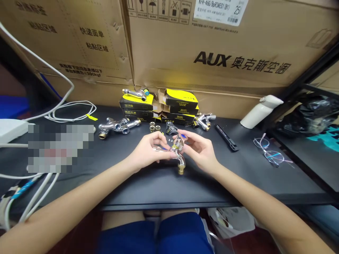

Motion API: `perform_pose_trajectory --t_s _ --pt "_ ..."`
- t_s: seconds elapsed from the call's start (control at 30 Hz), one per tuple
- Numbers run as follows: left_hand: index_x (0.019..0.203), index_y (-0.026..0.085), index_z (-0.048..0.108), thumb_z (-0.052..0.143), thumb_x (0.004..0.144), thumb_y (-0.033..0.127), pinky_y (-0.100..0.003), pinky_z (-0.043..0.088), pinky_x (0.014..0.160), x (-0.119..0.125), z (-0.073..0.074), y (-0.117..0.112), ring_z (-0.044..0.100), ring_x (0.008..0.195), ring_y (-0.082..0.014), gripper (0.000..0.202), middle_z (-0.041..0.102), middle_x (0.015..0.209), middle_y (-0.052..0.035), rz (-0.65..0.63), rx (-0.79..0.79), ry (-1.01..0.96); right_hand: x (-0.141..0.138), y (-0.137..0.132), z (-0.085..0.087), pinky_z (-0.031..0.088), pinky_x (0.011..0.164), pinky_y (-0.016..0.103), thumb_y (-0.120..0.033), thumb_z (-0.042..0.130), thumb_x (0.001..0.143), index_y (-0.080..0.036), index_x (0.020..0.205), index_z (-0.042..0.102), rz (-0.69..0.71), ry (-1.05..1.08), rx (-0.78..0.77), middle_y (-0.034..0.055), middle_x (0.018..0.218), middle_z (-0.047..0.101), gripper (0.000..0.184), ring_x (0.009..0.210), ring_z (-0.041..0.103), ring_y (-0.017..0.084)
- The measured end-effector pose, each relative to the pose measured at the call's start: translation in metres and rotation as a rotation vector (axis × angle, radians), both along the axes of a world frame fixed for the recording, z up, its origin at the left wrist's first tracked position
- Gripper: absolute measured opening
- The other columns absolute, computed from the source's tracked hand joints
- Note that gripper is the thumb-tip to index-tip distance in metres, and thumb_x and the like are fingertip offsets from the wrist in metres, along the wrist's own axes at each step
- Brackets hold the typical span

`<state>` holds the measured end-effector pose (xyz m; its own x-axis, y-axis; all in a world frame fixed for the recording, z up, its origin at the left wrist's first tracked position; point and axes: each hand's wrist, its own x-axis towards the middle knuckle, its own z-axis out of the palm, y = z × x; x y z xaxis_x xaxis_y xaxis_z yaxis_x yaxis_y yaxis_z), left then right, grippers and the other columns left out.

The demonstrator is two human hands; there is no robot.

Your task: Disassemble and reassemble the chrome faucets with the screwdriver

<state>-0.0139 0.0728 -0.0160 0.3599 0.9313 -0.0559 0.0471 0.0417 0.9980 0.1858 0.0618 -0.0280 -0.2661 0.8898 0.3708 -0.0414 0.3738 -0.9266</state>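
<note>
Just past the seated person's blue shorts [182,231] is the near edge of a black tabletop [148,190]; around the middle of that edge, two bare hands hold a chrome faucet [180,158], its brass-tipped spout [181,170] pointing down toward the edge. The left hand [145,151] grips the body between thumb and fingers; the right hand [201,151] has its fingertips closed about the handle [178,142] on top. How hard they press cannot be told. The faucet is probably rigid metal, heavy for its size, sturdy but slick where polished, so the thick body should give the surest hold. Toward the right edge lie eyeglasses [274,157], with a black cutter [226,137] to their left. Beyond the hands are brass rings [158,130] and loose chrome taps [113,124]. Nearer the back edge stand stacked yellow-and-black boxes [182,98] and, toward the far right corner, a white bottle [255,114], before a large carton [225,76].
</note>
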Motion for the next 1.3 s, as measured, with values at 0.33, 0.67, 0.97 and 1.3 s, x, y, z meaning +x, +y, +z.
perform_pose_trajectory --t_s 0.33,0.67,0.97,1.3 --pt "0.089 0.014 0.059 0.087 0.062 0.030 -0.013 0.035 0.041 -0.005 -0.003 0.011 0.050 0.048 -0.0028 0.041 0.067 0.072 0.0023 0.141 -0.100 -0.320 -0.006 0.006 -0.004 0.062 0.080 0.033 -0.031 0.080 0.074 -0.021 0.106 0.060 0.096 0.113 -0.167 0.0054 0.104 0.072 0.039 0.093 0.069 0.018" --pt "0.097 0.015 0.058 0.063 0.085 0.053 -0.015 0.034 0.036 0.000 -0.007 0.007 0.040 0.040 -0.0020 0.040 0.067 0.079 -0.0016 0.111 0.058 -0.094 -0.006 -0.005 -0.010 0.058 0.073 0.030 -0.033 0.082 0.072 -0.020 0.088 0.058 -0.025 -0.125 0.055 0.0047 0.091 0.074 0.032 0.076 0.070 0.016" --pt "0.100 0.019 0.050 0.058 0.089 0.052 -0.015 0.038 0.038 0.002 -0.001 -0.005 0.042 0.042 -0.0027 0.036 0.069 0.083 -0.0015 0.071 0.160 -0.056 -0.003 -0.006 -0.010 0.033 0.047 0.023 -0.042 0.038 0.101 -0.019 0.056 0.040 -0.018 -0.319 0.137 -0.0048 0.046 0.042 0.050 0.042 0.039 0.007" --pt "0.104 0.018 0.055 0.050 0.092 0.057 -0.017 0.039 0.040 0.001 -0.001 0.003 0.045 0.042 -0.0064 0.041 0.059 0.064 0.0035 0.317 0.196 -0.100 -0.003 -0.005 -0.004 0.041 0.053 0.023 -0.035 0.055 0.094 -0.018 0.074 0.061 -0.029 -0.339 0.228 -0.0025 0.059 0.056 0.028 0.050 0.047 0.009"
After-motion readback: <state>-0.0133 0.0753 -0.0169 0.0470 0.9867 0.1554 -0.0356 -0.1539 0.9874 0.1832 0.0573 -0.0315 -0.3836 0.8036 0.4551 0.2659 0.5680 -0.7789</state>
